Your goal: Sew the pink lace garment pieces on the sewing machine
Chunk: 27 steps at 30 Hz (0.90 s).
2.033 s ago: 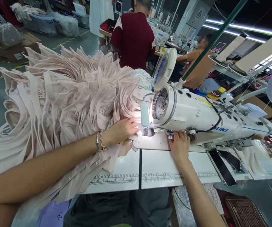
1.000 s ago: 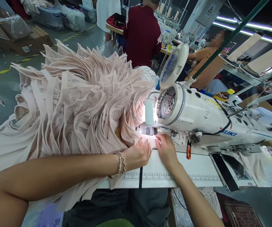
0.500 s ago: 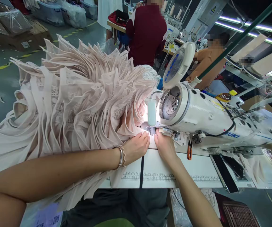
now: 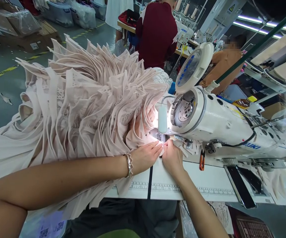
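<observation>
My left hand, with a bracelet on its wrist, presses its fingers together on a small edge of pale pink fabric. From the other side my right hand pinches the same edge, its fingertips close to the left ones. Both hands are just in front of the presser foot of a white sewing machine, under its bright lamp. A large heap of pale pink lace-trimmed garments lies left of the machine head, touching my left forearm.
Orange-handled thread snips lie right of my right hand, and a phone rests near the table edge. A printed ruler runs along the front. Beyond the heap, a person in a dark red top sits at another machine.
My hands have come closer together, and the fabric edge between them now shows, raised in front of the presser foot. The whole view has shifted slightly.
</observation>
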Each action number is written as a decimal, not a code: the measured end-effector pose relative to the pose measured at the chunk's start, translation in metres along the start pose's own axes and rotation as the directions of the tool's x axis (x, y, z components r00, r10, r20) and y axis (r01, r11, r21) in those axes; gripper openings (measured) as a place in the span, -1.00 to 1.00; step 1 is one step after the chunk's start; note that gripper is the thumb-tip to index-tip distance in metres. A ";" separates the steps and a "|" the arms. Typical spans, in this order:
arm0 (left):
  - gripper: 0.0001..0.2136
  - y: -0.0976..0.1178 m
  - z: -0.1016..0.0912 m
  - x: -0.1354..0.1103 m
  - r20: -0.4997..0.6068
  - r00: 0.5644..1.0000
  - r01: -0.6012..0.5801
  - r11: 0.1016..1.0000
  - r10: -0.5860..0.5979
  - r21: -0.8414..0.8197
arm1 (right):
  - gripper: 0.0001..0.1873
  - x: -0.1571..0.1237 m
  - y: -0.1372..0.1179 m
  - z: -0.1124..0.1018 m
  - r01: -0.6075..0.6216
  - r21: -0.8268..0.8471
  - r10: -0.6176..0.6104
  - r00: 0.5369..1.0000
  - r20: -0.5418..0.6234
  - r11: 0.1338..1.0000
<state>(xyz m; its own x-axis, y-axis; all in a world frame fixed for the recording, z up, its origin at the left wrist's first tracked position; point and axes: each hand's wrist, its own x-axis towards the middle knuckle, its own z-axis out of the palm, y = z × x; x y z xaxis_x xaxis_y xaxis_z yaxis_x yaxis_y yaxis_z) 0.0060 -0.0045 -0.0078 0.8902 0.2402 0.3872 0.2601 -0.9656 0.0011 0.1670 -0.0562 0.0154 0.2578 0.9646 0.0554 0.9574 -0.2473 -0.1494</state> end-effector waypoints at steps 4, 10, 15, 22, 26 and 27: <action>-0.67 -0.001 0.002 0.003 0.009 1.000 -0.007 0.999 0.007 0.051 | -0.75 0.001 0.000 -0.001 0.005 0.038 -0.005 1.000 0.001 0.999; -0.67 0.001 0.004 0.006 0.004 1.000 -0.022 0.996 0.021 0.092 | -0.83 -0.003 0.020 -0.010 0.171 0.287 -0.197 0.978 0.065 0.942; -0.66 0.001 0.010 0.006 -0.029 1.000 0.006 0.996 -0.003 0.094 | -0.67 -0.011 0.039 -0.003 0.465 0.231 -0.425 0.882 -0.205 0.854; -0.75 -0.008 -0.004 0.009 -0.038 0.983 0.179 0.983 -0.179 0.024 | -0.69 -0.008 0.023 0.001 0.498 -0.163 -0.523 0.816 -0.244 0.852; -0.76 -0.011 -0.011 0.013 0.014 0.996 0.083 0.997 -0.083 0.009 | -0.67 -0.006 0.015 0.002 0.473 -0.347 -0.567 0.784 -0.252 0.810; -0.76 -0.011 -0.010 0.013 0.007 0.998 0.054 0.999 -0.054 -0.004 | -0.66 -0.005 0.016 0.003 0.488 -0.356 -0.585 0.771 -0.253 0.797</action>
<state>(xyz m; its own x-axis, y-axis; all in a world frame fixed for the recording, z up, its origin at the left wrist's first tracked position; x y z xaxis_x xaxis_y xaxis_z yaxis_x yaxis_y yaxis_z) 0.0112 0.0083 0.0067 0.8775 0.2932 0.3797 0.3066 -0.9515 0.0262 0.1802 -0.0647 0.0103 -0.3284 0.8650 0.3794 0.9352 0.2413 0.2594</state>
